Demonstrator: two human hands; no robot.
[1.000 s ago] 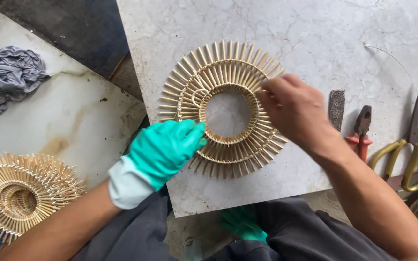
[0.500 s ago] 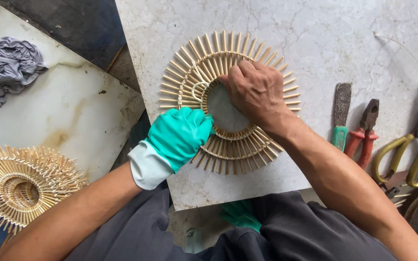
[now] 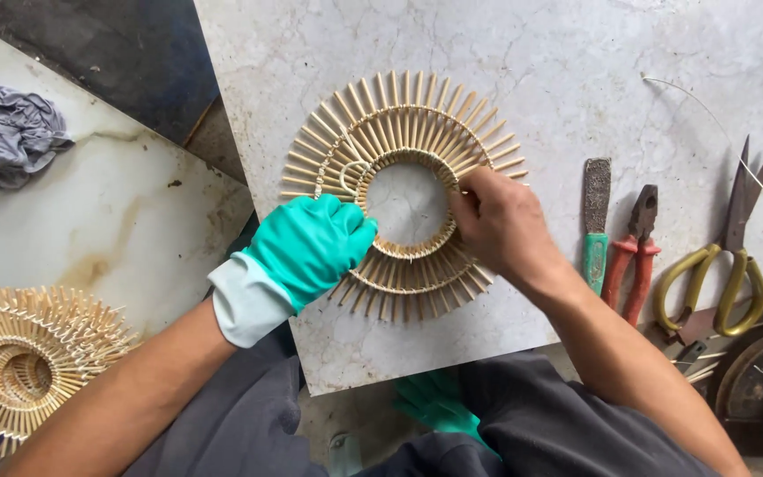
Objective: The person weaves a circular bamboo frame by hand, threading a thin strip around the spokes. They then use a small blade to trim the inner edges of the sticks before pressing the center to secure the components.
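Centrally, a round bamboo ring (image 3: 404,190) of radiating sticks lies flat on the pale marble bench (image 3: 576,71), its open middle showing the stone beneath. Left hand (image 3: 311,247), in a teal glove with a pale cuff, rests closed on the ring's near-left edge, pressing it down; its fingers curl over the sticks. Right hand (image 3: 501,225), bare, sits on the ring's right side with fingers pinched on the inner band; what the fingertips grip is too small to tell. Right of the ring, in a row on the bench: a file (image 3: 595,225) with a green handle, red-handled pliers (image 3: 630,252), and yellow-handled scissors (image 3: 726,256), blades pointing far. A thin wire (image 3: 717,119) curves across the bench beyond the scissors. On a second slab (image 3: 117,221) at left, a grey rag (image 3: 6,146) lies far-left, and a second ring (image 3: 24,362) of the same stick work lies near-left, well apart from the first. A teal glove (image 3: 434,402) lies on the person's lap, near the bench's edge.
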